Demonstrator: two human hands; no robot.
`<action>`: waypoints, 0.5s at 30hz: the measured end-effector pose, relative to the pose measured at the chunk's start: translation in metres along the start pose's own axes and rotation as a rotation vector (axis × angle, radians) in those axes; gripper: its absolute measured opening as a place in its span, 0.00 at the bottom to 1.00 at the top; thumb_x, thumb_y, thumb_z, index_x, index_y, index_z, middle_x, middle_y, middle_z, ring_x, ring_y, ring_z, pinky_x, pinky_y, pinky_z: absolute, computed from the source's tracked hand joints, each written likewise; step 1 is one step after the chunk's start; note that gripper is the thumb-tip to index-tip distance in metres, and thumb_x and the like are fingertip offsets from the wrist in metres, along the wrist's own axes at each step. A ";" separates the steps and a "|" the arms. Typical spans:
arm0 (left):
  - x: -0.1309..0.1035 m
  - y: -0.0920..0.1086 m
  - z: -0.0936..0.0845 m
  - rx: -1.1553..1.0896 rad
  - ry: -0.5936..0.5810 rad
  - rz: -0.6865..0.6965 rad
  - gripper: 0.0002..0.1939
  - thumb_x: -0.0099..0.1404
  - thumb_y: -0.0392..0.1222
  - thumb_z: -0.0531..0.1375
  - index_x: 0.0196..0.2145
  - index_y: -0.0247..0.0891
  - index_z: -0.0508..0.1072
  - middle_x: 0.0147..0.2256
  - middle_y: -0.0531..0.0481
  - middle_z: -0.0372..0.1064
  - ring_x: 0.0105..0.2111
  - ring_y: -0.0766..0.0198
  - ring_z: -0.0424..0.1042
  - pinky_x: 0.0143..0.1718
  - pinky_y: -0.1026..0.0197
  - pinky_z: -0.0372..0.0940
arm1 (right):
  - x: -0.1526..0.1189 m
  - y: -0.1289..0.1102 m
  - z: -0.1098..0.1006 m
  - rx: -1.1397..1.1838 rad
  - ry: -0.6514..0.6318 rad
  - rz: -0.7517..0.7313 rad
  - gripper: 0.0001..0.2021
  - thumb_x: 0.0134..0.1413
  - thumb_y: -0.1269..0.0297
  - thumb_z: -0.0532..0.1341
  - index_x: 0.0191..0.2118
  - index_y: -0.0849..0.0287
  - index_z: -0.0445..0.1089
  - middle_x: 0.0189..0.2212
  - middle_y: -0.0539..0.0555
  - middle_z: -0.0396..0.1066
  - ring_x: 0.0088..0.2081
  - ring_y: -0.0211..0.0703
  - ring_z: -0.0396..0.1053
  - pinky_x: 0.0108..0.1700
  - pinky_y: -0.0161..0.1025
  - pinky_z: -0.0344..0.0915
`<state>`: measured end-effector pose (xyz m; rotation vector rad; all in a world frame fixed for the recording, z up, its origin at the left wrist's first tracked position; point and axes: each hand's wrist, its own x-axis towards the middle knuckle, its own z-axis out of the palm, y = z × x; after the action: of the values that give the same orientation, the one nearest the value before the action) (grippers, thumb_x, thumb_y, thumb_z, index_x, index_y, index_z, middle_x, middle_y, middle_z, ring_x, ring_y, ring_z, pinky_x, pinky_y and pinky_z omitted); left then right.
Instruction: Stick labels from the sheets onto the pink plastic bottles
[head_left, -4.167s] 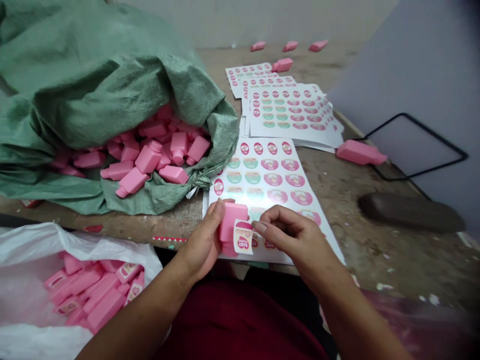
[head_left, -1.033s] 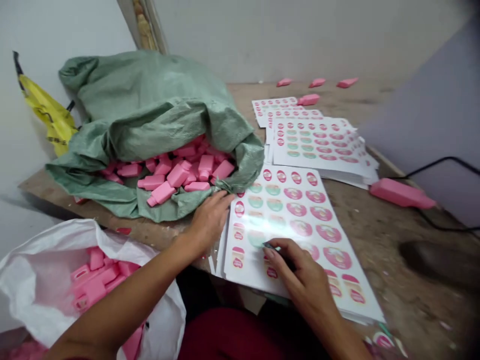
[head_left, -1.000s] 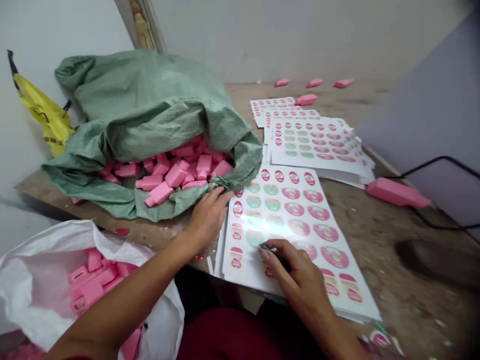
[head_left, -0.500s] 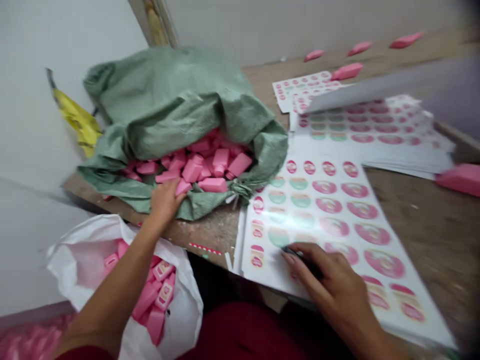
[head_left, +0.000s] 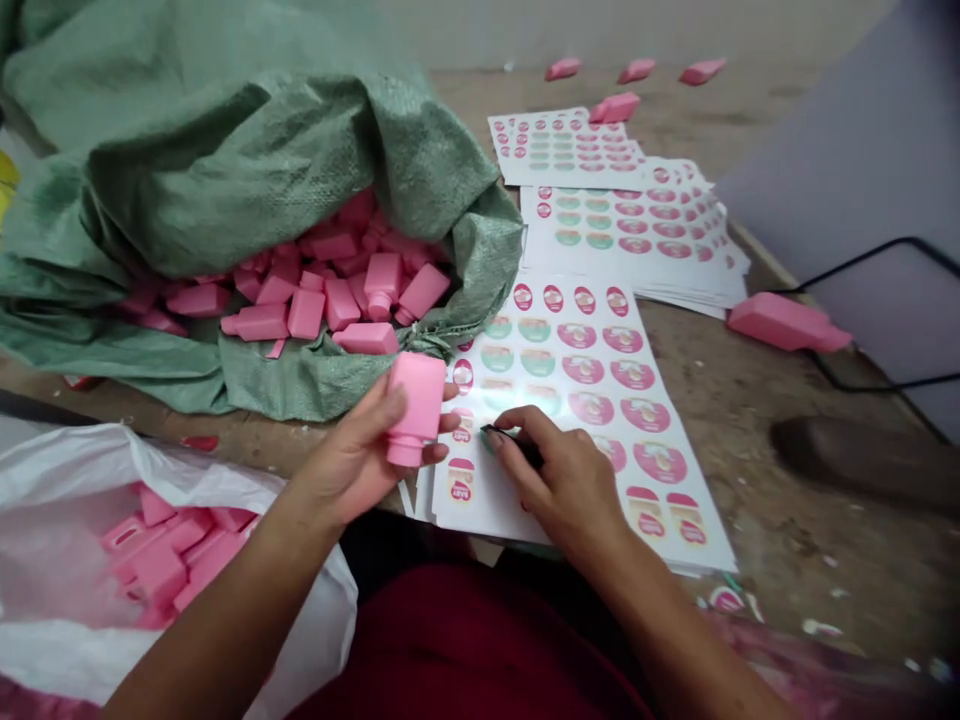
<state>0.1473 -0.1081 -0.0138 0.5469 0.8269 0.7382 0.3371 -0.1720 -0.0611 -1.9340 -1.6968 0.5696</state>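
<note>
My left hand [head_left: 360, 450] holds a pink bottle [head_left: 418, 400] with its neck pointing down, just left of the sticker sheets. Between the fingers of my right hand [head_left: 559, 470] is a thin black tool [head_left: 525, 450], its tip over the lower left of the top sticker sheet [head_left: 555, 500]. That sheet carries rows of pink and green oval stickers. Behind my left hand, a green sack [head_left: 300, 150] lies open with many pink bottles [head_left: 306, 314] inside. A white bag [head_left: 315, 600] at the lower left holds more pink bottles [head_left: 161, 570].
More sticker sheets [head_left: 637, 265] lie in stacks farther back. Several loose pink bottles [head_left: 615, 108] rest near the wall, and another pink bottle [head_left: 784, 322] lies at the right beside a black wire frame [head_left: 892, 385]. Sticker scraps [head_left: 726, 598] are at the lower right.
My left hand has moved from the sack's mouth toward the sheets and now holds a bottle up. My right hand still has the black tool. The view has shifted, and the lifted sheet at the back now lies flat.
</note>
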 end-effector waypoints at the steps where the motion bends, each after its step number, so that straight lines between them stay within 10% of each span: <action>1: 0.007 -0.004 0.002 0.007 -0.015 -0.007 0.24 0.56 0.43 0.69 0.49 0.38 0.70 0.47 0.44 0.74 0.38 0.61 0.76 0.36 0.62 0.71 | 0.004 -0.002 0.000 -0.023 -0.003 -0.002 0.12 0.62 0.56 0.54 0.38 0.55 0.71 0.19 0.47 0.71 0.20 0.41 0.63 0.35 0.40 0.55; 15: 0.065 -0.009 0.003 0.092 -0.027 0.123 0.19 0.53 0.35 0.67 0.43 0.35 0.71 0.39 0.48 0.74 0.40 0.63 0.71 0.47 0.61 0.63 | 0.019 -0.002 0.010 -0.370 0.187 -0.198 0.09 0.63 0.63 0.56 0.34 0.58 0.72 0.18 0.48 0.70 0.19 0.39 0.54 0.34 0.38 0.47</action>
<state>0.1830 -0.0649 -0.0472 0.6940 0.8098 0.8065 0.3322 -0.1520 -0.0670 -1.9541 -1.9424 -0.0030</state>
